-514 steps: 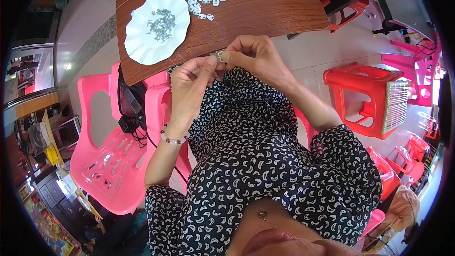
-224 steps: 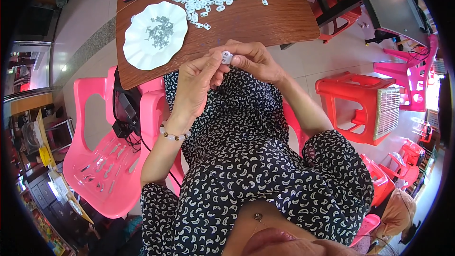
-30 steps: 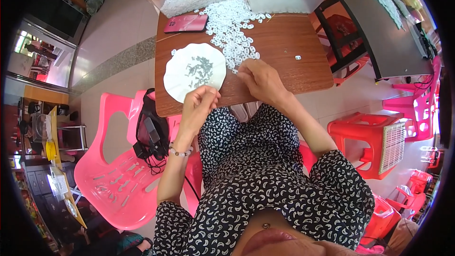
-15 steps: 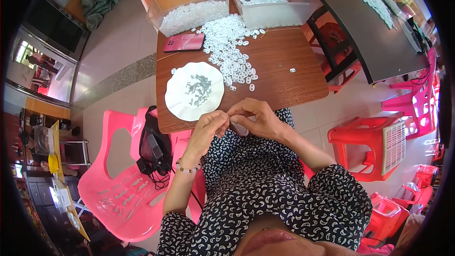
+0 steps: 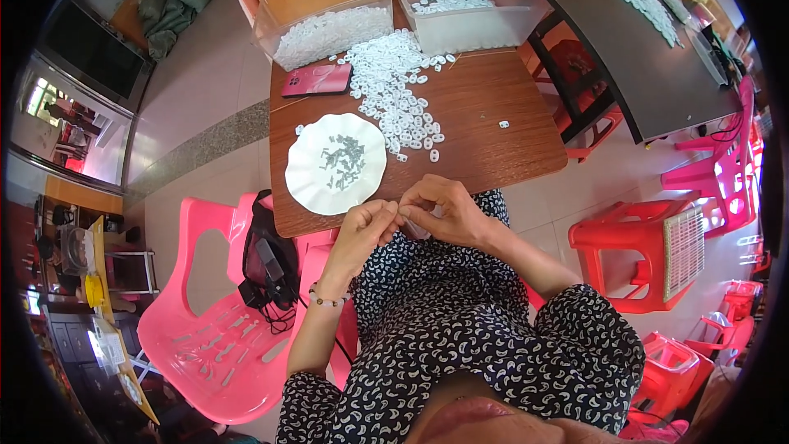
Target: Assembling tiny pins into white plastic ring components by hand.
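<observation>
My left hand (image 5: pixel 364 233) and my right hand (image 5: pixel 449 207) meet fingertip to fingertip over my lap, just off the near edge of the wooden table (image 5: pixel 485 144). Both are closed in a pinch. Whatever sits between the fingers is too small or too hidden to name. A white plate with a wavy rim (image 5: pixel 302 179) lies just beyond my left hand, with small grey pieces (image 5: pixel 345 160) scattered in its middle. Farther off, a heap of small white oval pieces with two holes (image 5: pixel 394 103) spreads across the table.
Two clear plastic bins (image 5: pixel 472 30) of white pieces stand at the table's back. A pink phone (image 5: pixel 317 80) lies left of the heap. One loose white piece (image 5: pixel 504 124) sits at the right. A pink chair (image 5: pixel 209 345) is at my left, a red stool (image 5: pixel 629 251) at my right.
My hands stay together over my lap, with only a small shift of the fingers. The whole view has tilted slightly; nothing on the table has visibly moved.
</observation>
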`<state>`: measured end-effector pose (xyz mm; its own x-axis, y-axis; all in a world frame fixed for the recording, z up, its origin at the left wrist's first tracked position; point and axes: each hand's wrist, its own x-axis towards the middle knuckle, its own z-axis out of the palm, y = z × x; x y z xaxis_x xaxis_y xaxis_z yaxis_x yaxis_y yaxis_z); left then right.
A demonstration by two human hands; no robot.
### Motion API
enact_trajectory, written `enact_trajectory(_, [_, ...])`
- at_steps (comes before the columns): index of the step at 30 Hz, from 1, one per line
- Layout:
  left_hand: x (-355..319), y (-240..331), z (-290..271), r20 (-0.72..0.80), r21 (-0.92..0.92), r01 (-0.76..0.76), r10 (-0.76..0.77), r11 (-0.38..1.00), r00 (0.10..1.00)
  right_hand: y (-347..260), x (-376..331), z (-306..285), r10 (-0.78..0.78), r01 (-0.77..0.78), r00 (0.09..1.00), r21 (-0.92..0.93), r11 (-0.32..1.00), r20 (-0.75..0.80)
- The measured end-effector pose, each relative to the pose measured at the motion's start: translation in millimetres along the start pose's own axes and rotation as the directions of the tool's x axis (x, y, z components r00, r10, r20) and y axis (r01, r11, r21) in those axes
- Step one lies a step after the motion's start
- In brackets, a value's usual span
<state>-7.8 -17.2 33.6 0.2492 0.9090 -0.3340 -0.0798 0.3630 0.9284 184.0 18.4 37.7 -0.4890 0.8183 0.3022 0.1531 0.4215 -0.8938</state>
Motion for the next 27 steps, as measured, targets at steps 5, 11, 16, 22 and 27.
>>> enact_trajectory(5, [1,-2,3,-0.059,-0.004,-0.025,0.025,1.0,0.998,-2,0,-5,-0.02,0.019,1.0,-0.048,0.999,-0.016])
enact_trajectory(11, [1,-4,3,-0.037,-0.133,0.002,-0.007,0.991,0.999,2,-3,-7,-0.054,0.053,0.999,-0.08,0.995,-0.009])
enact_trajectory(16, [3,-7,3,-0.067,-0.277,-0.016,-0.002,0.961,0.998,4,-5,-6,0.106,-0.102,0.994,0.156,0.982,-0.018])
enact_trajectory(22, [1,0,8,-0.045,-0.288,-0.008,-0.005,0.958,0.999,13,-9,-5,0.234,-0.228,0.972,0.272,0.935,0.009])
enact_trajectory(27, [3,-3,10,-0.049,-0.331,-0.015,-0.001,0.944,0.999,13,-7,-5,0.069,-0.067,0.995,0.028,0.997,-0.075])
